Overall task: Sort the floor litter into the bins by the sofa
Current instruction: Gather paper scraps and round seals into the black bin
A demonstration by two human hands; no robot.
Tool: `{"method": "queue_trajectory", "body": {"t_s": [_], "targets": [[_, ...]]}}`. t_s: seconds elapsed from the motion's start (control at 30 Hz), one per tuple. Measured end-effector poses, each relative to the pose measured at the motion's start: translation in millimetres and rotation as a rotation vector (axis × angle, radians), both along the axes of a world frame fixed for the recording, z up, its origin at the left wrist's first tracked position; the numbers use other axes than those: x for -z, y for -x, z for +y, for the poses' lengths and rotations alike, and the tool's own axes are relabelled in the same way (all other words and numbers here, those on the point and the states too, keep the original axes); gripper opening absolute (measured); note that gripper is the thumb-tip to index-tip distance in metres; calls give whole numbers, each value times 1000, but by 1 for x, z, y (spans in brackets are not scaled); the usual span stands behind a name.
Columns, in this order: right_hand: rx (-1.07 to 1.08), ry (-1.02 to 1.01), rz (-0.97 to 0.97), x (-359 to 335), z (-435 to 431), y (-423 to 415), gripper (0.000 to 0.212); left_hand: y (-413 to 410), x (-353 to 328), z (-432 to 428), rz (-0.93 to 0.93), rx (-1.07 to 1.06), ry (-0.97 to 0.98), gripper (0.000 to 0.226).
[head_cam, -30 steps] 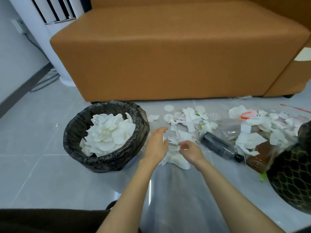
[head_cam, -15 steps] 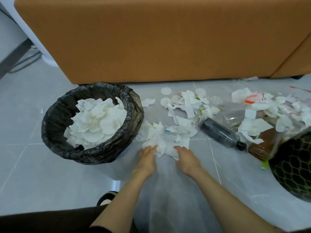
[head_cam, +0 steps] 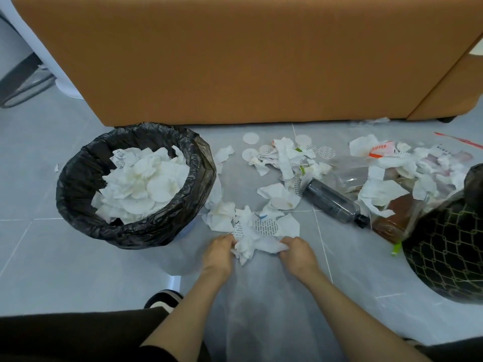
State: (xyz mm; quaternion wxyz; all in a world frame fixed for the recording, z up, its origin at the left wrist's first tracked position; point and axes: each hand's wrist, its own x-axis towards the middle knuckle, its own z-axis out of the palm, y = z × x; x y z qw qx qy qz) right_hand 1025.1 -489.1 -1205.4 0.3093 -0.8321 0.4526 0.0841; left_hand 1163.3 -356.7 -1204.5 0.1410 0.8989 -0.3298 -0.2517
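A heap of white paper scraps (head_cam: pixel 257 237) lies on the grey floor in front of me. My left hand (head_cam: pixel 219 253) grips its left side and my right hand (head_cam: pixel 298 253) grips its right side, fingers curled into the paper. To the left stands a bin lined with a black bag (head_cam: pixel 78 178), filled with white paper. More torn paper and round pads (head_cam: pixel 283 158) are scattered further back. A dark plastic bottle (head_cam: pixel 332 203) lies on its side at the right.
The orange sofa (head_cam: pixel 235 61) spans the back. A second bin with a black patterned wall (head_cam: pixel 449 252) stands at the right edge. A brown bottle (head_cam: pixel 394 220) and clear plastic bags (head_cam: pixel 350 176) lie beside it. My shoe (head_cam: pixel 163 300) shows below the lined bin.
Both hands have drawn the paper heap toward me and closed their fingers on it. The camera has tilted downward.
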Motion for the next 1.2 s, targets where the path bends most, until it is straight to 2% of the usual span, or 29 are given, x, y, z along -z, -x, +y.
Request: {"method": "queue_trajectory", "body": {"t_s": [0.13, 0.27, 0.33, 0.5, 0.67, 0.73, 0.93, 1.03, 1.2], "targets": [[133, 7, -146, -16, -13, 0, 21, -2, -15, -6, 63, -81, 152, 21], [316, -44, -391, -50, -29, -13, 7, -6, -48, -27, 78, -92, 390, 24], [384, -59, -504, -72, -37, -20, 7, -8, -71, -40, 54, -92, 481, 26], [401, -166, -780, -127, -44, -35, 6, -21, -132, -54, -23, -133, 644, 21], [384, -300, -942, -171, -32, -65, 8, -41, -183, -34, -52, -224, 819, 14], [342, -351, -974, -186, -21, -84, 12, -55, -193, -20, -86, -253, 832, 13], [114, -450, -998, -216, 23, -148, 8, -99, -204, 30, -273, -378, 757, 21], [45, -469, -996, -220, 46, -175, 11, -112, -204, 53, -352, -441, 701, 18], [-40, -473, -1011, -214, 76, -203, 5, -125, -191, 82, -404, -523, 629, 16]]}}
